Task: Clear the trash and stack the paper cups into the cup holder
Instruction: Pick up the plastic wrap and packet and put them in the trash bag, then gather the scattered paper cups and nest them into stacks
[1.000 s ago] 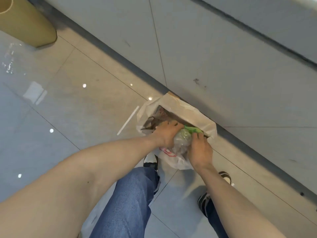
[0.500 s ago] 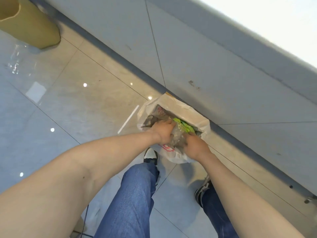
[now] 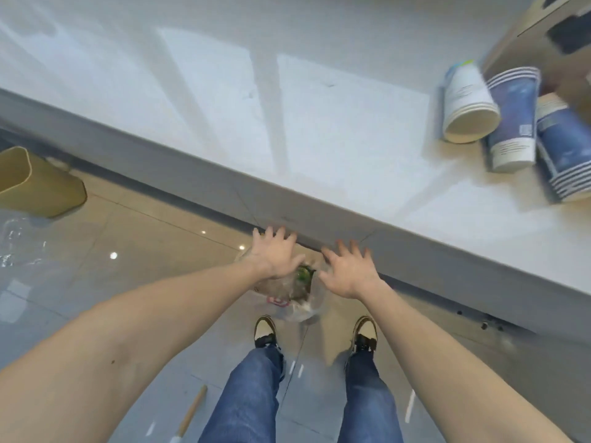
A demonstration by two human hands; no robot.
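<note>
A white trash bag (image 3: pixel 289 298) sits on the floor by my feet, with a crushed clear bottle with green in it showing at its mouth. My left hand (image 3: pixel 274 252) hovers over the bag with fingers spread and holds nothing. My right hand (image 3: pixel 350 271) is just to the right, also spread and empty. On the white counter (image 3: pixel 319 129), at the far right, lie stacks of paper cups on their sides: a white stack (image 3: pixel 468 107), a blue stack (image 3: pixel 513 119) and another blue stack (image 3: pixel 564 145).
A tan bin (image 3: pixel 35 183) stands on the floor at the left. A cardboard box (image 3: pixel 537 24) is at the counter's top right corner. A stick (image 3: pixel 192 410) and white straws lie on the floor tiles near my shoes.
Both hands have let go of the bottle in the bag and lifted with fingers spread. My view has risen, so the counter top and the cups now show.
</note>
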